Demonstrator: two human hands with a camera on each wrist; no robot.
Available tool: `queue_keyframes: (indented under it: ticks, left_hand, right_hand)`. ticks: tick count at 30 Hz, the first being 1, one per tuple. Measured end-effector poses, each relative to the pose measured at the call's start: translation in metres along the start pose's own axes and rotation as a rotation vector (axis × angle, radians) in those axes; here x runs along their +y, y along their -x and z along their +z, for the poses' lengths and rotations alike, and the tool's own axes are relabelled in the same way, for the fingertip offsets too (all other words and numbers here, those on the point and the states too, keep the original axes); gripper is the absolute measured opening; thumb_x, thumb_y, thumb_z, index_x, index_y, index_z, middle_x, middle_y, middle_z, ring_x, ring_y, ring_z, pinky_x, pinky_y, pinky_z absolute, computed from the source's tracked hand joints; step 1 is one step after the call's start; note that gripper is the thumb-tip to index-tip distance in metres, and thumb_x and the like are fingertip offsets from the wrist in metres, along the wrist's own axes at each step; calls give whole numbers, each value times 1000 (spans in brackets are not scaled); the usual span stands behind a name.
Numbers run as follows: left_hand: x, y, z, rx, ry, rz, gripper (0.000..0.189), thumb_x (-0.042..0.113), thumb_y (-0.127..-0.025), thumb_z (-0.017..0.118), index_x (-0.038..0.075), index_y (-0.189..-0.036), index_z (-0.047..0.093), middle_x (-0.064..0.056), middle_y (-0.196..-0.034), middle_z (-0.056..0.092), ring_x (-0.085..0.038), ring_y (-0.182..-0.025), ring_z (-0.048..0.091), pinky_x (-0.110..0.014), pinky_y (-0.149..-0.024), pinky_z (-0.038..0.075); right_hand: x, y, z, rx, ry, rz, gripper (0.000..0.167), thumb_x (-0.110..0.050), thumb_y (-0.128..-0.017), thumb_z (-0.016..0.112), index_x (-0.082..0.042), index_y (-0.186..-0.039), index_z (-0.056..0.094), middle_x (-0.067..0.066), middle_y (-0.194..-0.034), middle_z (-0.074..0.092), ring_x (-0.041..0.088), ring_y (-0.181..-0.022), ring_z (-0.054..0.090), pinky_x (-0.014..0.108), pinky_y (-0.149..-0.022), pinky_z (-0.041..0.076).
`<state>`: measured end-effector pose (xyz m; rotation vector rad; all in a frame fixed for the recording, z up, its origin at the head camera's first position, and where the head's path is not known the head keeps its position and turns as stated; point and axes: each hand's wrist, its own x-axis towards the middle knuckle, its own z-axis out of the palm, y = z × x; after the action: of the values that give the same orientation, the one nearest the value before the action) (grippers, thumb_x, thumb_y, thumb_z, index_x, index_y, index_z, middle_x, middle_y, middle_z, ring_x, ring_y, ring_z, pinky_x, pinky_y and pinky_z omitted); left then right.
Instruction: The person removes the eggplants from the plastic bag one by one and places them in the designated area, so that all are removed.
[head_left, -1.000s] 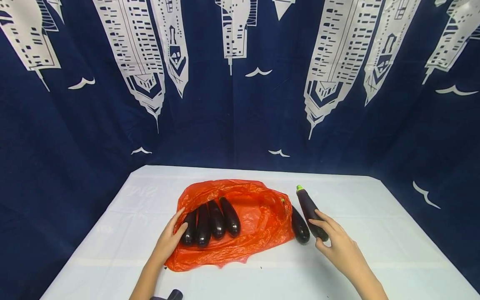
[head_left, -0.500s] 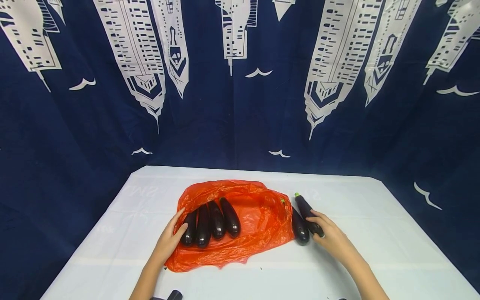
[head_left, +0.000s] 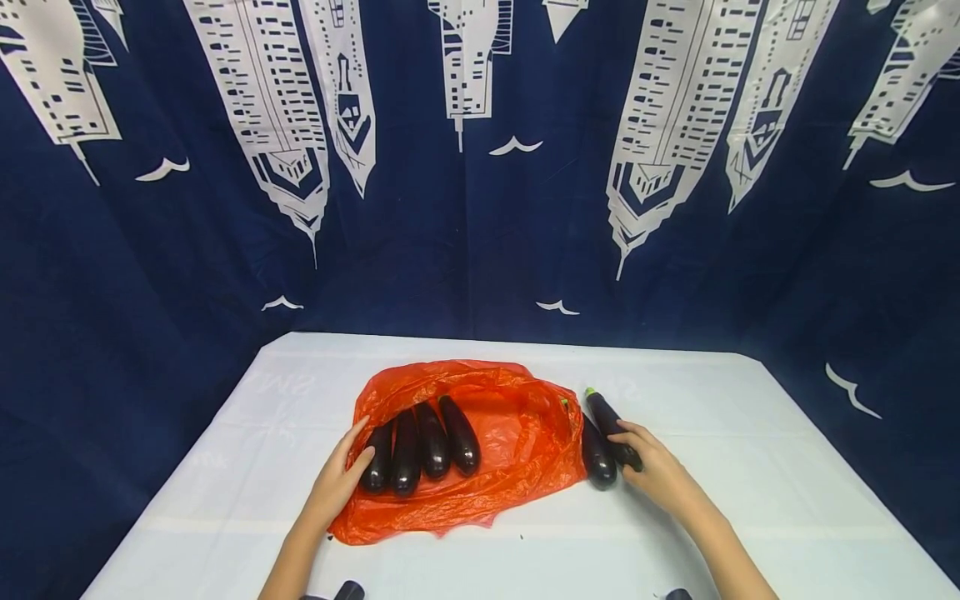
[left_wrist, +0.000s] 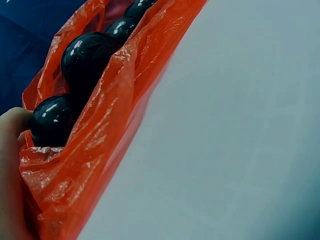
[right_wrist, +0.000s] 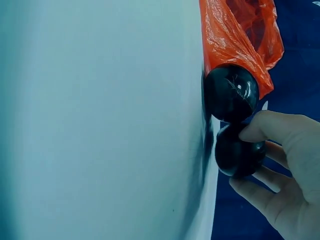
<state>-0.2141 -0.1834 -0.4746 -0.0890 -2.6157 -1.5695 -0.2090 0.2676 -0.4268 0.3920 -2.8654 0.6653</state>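
In the head view an orange-red plastic bag lies spread with its mouth towards me. Several dark eggplants lie side by side in its left part. My left hand holds the bag's left side, with the thumb beside the leftmost eggplant. One more eggplant sits at the bag's right edge, its green stem end behind the film. Next to it, my right hand grips an eggplant near its thick end, thumb on one side and fingers round the other. The two eggplants touch in the right wrist view.
A white-covered table lies under everything. Behind it hangs a dark blue curtain printed with white buildings and birds. Dark bands on the wrists show at the bottom of the head view.
My right hand has moved left and slightly away from me with its eggplant, bringing it alongside the one at the bag's right edge. The left hand and bag have stayed still.
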Motion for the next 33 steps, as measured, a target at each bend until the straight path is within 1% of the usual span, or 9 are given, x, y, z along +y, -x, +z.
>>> queue_keyframes:
  ticks: [5, 7, 9, 13, 15, 21, 27, 30, 33]
  left_hand:
    - [-1, 0, 0, 0, -3, 1, 57, 42, -93, 46, 26, -143, 25, -13, -150, 24, -39, -136, 22, -66, -103, 19]
    - [-1, 1, 0, 1, -5, 5, 57, 42, -93, 46, 25, -143, 25, -13, -149, 24, -39, -136, 22, -66, -103, 19]
    - [-1, 1, 0, 1, -4, 6, 57, 41, -93, 46, 26, -143, 25, -13, -149, 24, -39, -136, 22, -66, -103, 19]
    - [-2, 1, 0, 0, 2, 4, 56, 41, -93, 45, 26, -143, 25, -12, -150, 23, -38, -137, 22, -66, -103, 19]
    - [-2, 1, 0, 0, -2, 5, 57, 42, -93, 45, 26, -143, 25, -12, -150, 23, -38, -137, 21, -66, -103, 19]
    - [-2, 1, 0, -3, 4, -2, 57, 43, -93, 45, 27, -144, 24, -12, -150, 23, -38, -137, 21, -66, -103, 18]
    - [0, 0, 0, -4, -2, -5, 57, 43, -93, 45, 27, -143, 25, -12, -150, 24, -38, -137, 22, -65, -104, 19]
    - [0, 0, 0, -5, -7, 0, 57, 42, -93, 45, 26, -143, 25, -13, -150, 24, -39, -136, 22, -65, -104, 19]
    - [0, 0, 0, -5, -8, 1, 57, 42, -93, 45, 25, -143, 25, -13, -150, 23, -39, -136, 22, -65, -104, 19]
  right_hand:
    - [6, 1, 6, 3, 10, -22, 44, 4, -70, 62, -2, -113, 59, 21, -134, 43, 46, -120, 42, 59, -93, 40]
    - [6, 2, 7, -2, 29, -22, 44, 3, -70, 62, -4, -113, 59, 20, -134, 43, 46, -120, 43, 60, -89, 41]
    - [6, 3, 7, -5, 57, -3, 45, 0, -71, 63, -8, -115, 58, 18, -135, 43, 45, -120, 43, 62, -84, 43]
    - [3, 4, 6, 26, 112, 25, 47, -5, -72, 63, -13, -118, 57, 14, -136, 44, 42, -119, 45, 63, -79, 44]
    - [0, 5, 4, 50, 125, 26, 46, -7, -73, 62, -14, -118, 57, 13, -135, 46, 41, -118, 47, 61, -81, 44]
    - [-14, 8, -3, 135, 108, 29, 39, -7, -78, 56, -13, -117, 58, 12, -131, 50, 40, -114, 50, 58, -84, 44]
    - [-32, 12, -8, 207, 105, -11, 37, -6, -78, 56, -13, -114, 61, 10, -126, 55, 39, -108, 55, 56, -82, 46]
    - [-41, 13, -7, 224, 109, -36, 35, -7, -78, 58, -13, -112, 62, 9, -126, 56, 37, -108, 56, 55, -83, 46]
    - [-49, 13, -6, 223, 112, -56, 34, -9, -79, 60, -13, -112, 62, 9, -126, 56, 36, -109, 56, 55, -84, 46]
